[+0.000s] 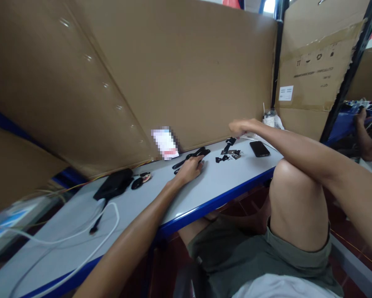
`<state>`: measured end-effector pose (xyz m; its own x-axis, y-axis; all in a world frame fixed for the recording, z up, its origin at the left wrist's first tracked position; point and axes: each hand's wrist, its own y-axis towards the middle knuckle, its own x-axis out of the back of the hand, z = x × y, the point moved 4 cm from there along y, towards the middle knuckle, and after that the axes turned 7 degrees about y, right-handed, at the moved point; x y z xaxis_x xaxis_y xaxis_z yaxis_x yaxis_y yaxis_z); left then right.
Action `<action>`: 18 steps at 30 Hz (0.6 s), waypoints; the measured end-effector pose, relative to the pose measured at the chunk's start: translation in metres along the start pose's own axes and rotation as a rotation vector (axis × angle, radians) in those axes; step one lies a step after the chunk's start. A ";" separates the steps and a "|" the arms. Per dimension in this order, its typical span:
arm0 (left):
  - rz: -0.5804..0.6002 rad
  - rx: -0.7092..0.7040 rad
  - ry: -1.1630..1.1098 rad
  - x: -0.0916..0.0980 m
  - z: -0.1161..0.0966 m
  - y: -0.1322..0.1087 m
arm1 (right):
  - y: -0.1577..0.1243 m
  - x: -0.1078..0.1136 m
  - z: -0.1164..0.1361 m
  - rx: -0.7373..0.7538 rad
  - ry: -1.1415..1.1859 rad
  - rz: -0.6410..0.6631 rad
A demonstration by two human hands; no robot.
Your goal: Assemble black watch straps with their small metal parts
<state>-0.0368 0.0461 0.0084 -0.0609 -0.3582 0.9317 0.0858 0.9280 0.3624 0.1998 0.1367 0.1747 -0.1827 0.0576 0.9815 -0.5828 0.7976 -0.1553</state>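
Observation:
My left hand point(190, 169) rests on the grey table top point(223, 178), its fingers curled on a long black strap-like part point(192, 156). My right hand point(243, 126) hangs bent at the wrist above the table, fingers pointing down over a small black part point(229, 143); I cannot see whether it is pinched. Several small black and metal pieces point(231, 155) lie just in front of it. A black phone point(259, 148) lies flat to the right of those pieces. My raised right knee point(293, 194) is under the right forearm.
Cardboard sheets point(173, 70) wall off the back of the table. A black pouch point(114, 184), two small round objects point(141, 180) and a white cable point(80, 236) lie at the left. A small container point(269, 118) stands at the back right. Another person's arm point(367, 142) shows at the far right.

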 end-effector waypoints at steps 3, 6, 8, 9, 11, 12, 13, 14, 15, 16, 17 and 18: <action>-0.012 0.005 -0.012 0.001 0.000 0.000 | -0.018 0.011 0.003 0.012 0.002 -0.077; -0.016 0.008 -0.015 0.002 -0.002 0.000 | -0.029 0.016 0.004 0.033 0.032 -0.076; -0.012 0.010 -0.013 0.003 -0.002 0.000 | -0.032 0.016 0.004 0.056 0.040 -0.044; -0.009 0.011 -0.011 0.003 -0.003 0.000 | -0.032 0.015 0.004 0.065 0.042 -0.030; -0.004 0.012 -0.008 0.003 -0.003 0.000 | -0.030 0.013 0.003 0.071 0.036 -0.013; 0.000 0.013 -0.006 0.003 -0.003 0.000 | -0.029 0.012 0.002 0.068 0.030 -0.007; 0.004 0.013 -0.003 0.002 -0.003 0.000 | -0.027 0.012 0.002 0.064 0.024 -0.005; 0.008 0.015 -0.001 0.002 -0.002 0.000 | -0.026 0.011 0.002 0.060 0.021 -0.002; 0.011 0.016 0.000 0.002 -0.002 0.000 | -0.025 0.010 0.002 0.054 0.017 -0.001; 0.012 0.016 0.000 0.002 -0.002 0.000 | -0.023 0.010 0.002 0.045 0.014 -0.002; 0.013 0.015 0.000 0.002 -0.001 0.000 | -0.022 0.010 0.002 0.032 0.009 -0.004; 0.015 0.012 0.001 0.002 -0.001 0.000 | -0.021 0.010 0.002 0.015 0.001 -0.012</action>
<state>-0.0354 0.0457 0.0103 -0.0590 -0.3441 0.9371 0.0743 0.9346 0.3479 0.2085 0.1190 0.1878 -0.1750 0.0491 0.9833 -0.5963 0.7894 -0.1456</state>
